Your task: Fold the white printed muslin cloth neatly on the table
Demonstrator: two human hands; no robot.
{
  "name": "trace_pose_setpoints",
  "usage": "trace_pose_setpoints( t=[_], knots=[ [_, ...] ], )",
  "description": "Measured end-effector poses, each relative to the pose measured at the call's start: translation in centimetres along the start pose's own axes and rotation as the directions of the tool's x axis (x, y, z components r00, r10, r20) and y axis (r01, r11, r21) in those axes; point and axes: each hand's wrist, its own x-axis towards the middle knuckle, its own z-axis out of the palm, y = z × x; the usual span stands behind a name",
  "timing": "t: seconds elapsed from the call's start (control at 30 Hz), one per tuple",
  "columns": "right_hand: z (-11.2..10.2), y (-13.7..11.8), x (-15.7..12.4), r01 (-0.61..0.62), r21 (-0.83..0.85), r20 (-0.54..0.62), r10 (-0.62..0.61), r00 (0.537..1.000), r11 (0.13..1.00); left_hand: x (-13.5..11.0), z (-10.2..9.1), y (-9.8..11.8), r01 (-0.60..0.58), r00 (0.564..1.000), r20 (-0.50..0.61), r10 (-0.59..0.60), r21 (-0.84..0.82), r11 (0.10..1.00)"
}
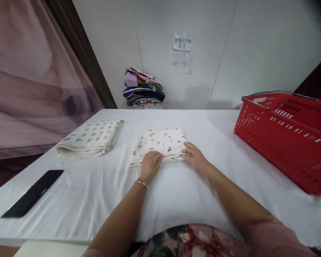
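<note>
A folded white cloth (pixel 160 141) with small printed motifs lies in the middle of the white-covered table, its layered edge facing me. My left hand (pixel 151 165) is closed on that near edge, thumb and fingers pinching the layers. At the cloth's near right corner, my right hand (pixel 194 157) rests with its fingers slightly apart, the fingertips touching the side edge. Part of the near edge is hidden behind my left hand. To the left lies another folded cloth (pixel 93 137), white with rows of grey shapes.
A red plastic basket (pixel 280 142) with metal handles stands on the right of the table (pixel 96 200). A flat black object (pixel 33 194) lies at the left. Several folded fabrics (pixel 143 89) are stacked beyond the far edge, near a wall bearing paper signs (pixel 182 53).
</note>
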Motion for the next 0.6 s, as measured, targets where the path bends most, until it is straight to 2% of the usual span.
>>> trace_pose_setpoints(
  t=[0.13,0.23,0.33,0.5,0.6],
  knots=[
    [-0.5,0.3,-0.1,-0.05,0.158,0.071,0.039,0.997,0.986,0.0,0.1,-0.1,0.015,1.0,0.001,-0.015,-0.012,1.0],
    [-1.2,0.3,-0.1,-0.076,0.213,0.097,0.056,0.994,0.974,0.0,0.1,-0.1,0.02,1.0,-0.006,-0.02,-0.023,1.0],
    [-1.6,0.3,0.1,-0.029,0.129,0.079,0.019,0.997,0.991,0.0,0.1,-0.1,0.016,1.0,-0.001,-0.016,-0.025,1.0],
    [-1.7,0.5,0.4,0.072,-0.053,0.163,-0.063,0.985,0.996,0.1,0.1,-0.1,0.019,1.0,0.002,-0.019,-0.021,1.0],
    [-1.1,0.6,0.4,0.083,-0.085,0.133,-0.072,0.989,0.993,0.1,0.1,-0.1,0.017,1.0,0.001,-0.017,-0.024,1.0]
  ],
)
